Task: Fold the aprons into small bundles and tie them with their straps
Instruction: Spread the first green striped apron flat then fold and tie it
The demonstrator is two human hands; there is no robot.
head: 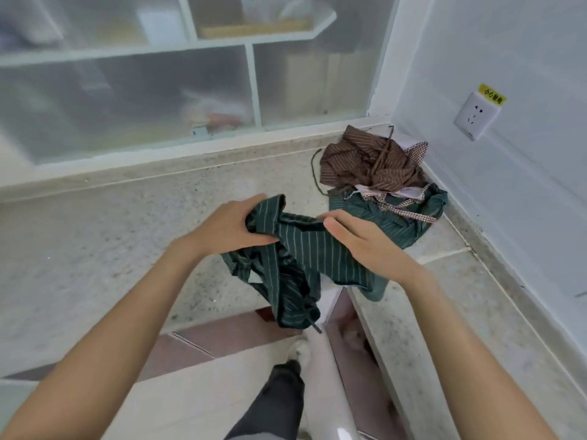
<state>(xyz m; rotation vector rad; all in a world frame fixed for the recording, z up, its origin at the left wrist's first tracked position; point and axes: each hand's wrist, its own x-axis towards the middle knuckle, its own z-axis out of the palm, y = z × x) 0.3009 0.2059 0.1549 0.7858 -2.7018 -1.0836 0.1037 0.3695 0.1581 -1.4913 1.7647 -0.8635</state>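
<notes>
We held green striped apron [305, 252] above inner corner of speckled stone counter [95, 249], part of cloth hanging past counter edge toward floor. Our left hand [232, 227] clutched bunched upper end, fingers curled round fabric. Our right hand [359, 239] gripped cloth on other side, thumb on top, fingers hidden beneath. Dark strap [309, 315] dangled from lowest fold. Near wall corner sat heap: brown striped apron [365, 160] on top, second green apron [397, 223] under it, checked strap [409, 212] across. Wall socket [476, 115] beside heap
</notes>
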